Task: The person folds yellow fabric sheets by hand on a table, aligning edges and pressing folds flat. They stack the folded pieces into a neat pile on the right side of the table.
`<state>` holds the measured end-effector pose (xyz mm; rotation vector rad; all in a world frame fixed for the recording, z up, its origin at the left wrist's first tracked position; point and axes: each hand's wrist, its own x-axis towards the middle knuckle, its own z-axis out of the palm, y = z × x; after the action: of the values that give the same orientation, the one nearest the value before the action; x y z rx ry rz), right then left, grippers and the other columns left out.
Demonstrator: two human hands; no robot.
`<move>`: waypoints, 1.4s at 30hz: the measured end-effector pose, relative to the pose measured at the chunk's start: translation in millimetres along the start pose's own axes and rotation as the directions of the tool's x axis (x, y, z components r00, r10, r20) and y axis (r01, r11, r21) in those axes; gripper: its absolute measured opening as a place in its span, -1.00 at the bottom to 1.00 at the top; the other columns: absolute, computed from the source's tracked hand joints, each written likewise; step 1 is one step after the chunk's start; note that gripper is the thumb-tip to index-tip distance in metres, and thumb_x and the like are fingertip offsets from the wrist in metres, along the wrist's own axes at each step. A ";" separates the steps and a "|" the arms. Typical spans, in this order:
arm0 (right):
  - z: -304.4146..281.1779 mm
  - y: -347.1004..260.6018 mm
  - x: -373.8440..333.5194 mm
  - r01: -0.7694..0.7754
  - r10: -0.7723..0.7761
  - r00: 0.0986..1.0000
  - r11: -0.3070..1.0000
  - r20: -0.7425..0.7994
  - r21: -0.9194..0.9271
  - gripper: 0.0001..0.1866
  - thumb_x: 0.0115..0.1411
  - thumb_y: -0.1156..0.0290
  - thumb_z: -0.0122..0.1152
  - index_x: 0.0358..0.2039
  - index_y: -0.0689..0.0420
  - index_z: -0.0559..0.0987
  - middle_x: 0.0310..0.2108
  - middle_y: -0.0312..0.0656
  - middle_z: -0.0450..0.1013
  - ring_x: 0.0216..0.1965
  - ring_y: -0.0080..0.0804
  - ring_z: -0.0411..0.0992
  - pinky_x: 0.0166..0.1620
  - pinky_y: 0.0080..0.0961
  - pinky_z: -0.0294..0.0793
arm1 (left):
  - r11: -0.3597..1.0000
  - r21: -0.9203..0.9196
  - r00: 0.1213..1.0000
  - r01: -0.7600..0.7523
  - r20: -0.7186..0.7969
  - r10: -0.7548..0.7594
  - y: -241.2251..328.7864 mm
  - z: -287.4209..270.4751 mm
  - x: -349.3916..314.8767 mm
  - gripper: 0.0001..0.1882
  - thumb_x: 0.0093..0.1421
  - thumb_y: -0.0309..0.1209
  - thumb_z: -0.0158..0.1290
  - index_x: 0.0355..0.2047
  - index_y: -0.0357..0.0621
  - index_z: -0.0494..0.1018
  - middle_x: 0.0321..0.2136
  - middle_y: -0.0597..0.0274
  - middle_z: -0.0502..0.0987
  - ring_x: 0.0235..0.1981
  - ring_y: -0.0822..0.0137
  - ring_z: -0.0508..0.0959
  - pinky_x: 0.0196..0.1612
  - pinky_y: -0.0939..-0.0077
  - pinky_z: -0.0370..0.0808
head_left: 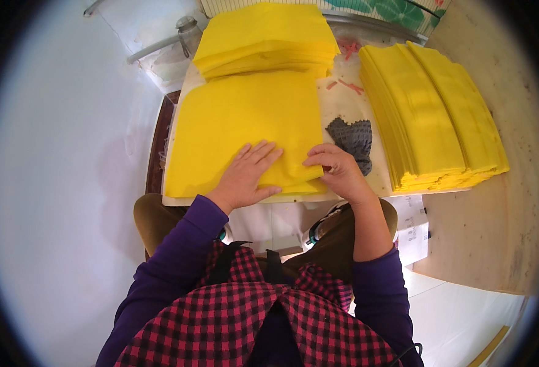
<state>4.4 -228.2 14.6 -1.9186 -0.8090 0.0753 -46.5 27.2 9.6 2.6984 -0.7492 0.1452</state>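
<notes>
A broad sheet of yellow fabric [239, 122] lies flat on the table in front of me. Near its front edge my left hand [248, 174] rests on it, palm down with the fingers spread. At the sheet's front right corner my right hand [336, 168] pinches the fabric edge between thumb and fingers, and the cloth bulges slightly beside it. Whether one layer or more is in that pinch, I cannot tell. Just beyond the right hand lies a crumpled dark grey cloth [352, 139] with a zigzag edge.
Behind the sheet rises a thick stack of yellow fabric [266, 33]. Folded yellow pieces [428, 116] are piled at the right. Red strips [350, 87] lie between the piles. A clear bottle [188, 35] stands at the back left. A white wall [61, 153] borders the left side.
</notes>
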 end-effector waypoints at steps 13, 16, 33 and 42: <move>-1.8 -10.4 10.8 -0.108 0.112 0.993 0.988 0.028 -0.111 -0.80 -0.02 0.55 0.16 -0.33 0.14 0.60 -0.34 -0.08 0.52 -0.29 -0.09 0.49 -0.20 -0.35 0.47 | 0.984 -0.148 0.995 -0.097 -0.037 0.093 8.1 -10.5 10.5 -0.21 0.04 -0.11 0.22 0.23 -0.13 0.23 0.22 -0.08 0.21 0.29 -0.06 0.14 0.32 0.14 0.08; -3.8 -15.3 13.5 -0.112 0.117 0.993 0.981 0.022 -0.159 -0.82 -0.01 0.52 0.17 -0.33 0.12 0.60 -0.35 -0.09 0.52 -0.30 -0.08 0.48 -0.21 -0.33 0.47 | 0.970 -0.225 0.995 -0.096 -0.051 0.087 7.8 -3.8 14.4 -0.22 0.02 -0.22 0.24 0.22 -0.18 0.22 0.20 -0.09 0.23 0.26 -0.06 0.19 0.29 0.18 0.14; -4.6 -13.7 23.4 -0.185 0.185 0.983 0.980 -0.011 -0.075 -0.90 0.18 0.53 0.16 -0.30 0.25 0.58 -0.51 -0.26 0.48 -0.49 -0.62 0.40 -0.42 -0.64 0.38 | 0.965 -0.252 0.997 -0.075 -0.052 0.064 -7.8 18.5 14.3 -0.51 0.27 -0.39 -0.08 0.20 -0.24 0.24 0.20 -0.06 0.26 0.24 0.02 0.23 0.30 0.21 0.12; -9.6 2.7 14.9 -0.275 0.339 0.850 0.938 -0.403 0.209 -0.91 0.19 0.51 0.17 -0.31 0.22 0.58 -0.57 -0.38 0.43 -0.55 -0.66 0.37 -0.47 -0.70 0.35 | 0.730 -0.673 0.987 0.120 0.001 -0.162 -16.7 12.2 13.3 -0.59 0.33 -0.34 -0.09 0.12 -0.29 0.34 0.07 -0.03 0.44 0.12 0.14 0.41 0.19 0.42 0.28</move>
<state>21.0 -228.1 21.3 -1.8156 -0.1843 -0.0962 -26.4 30.1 -4.2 2.0234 -0.4489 -0.0788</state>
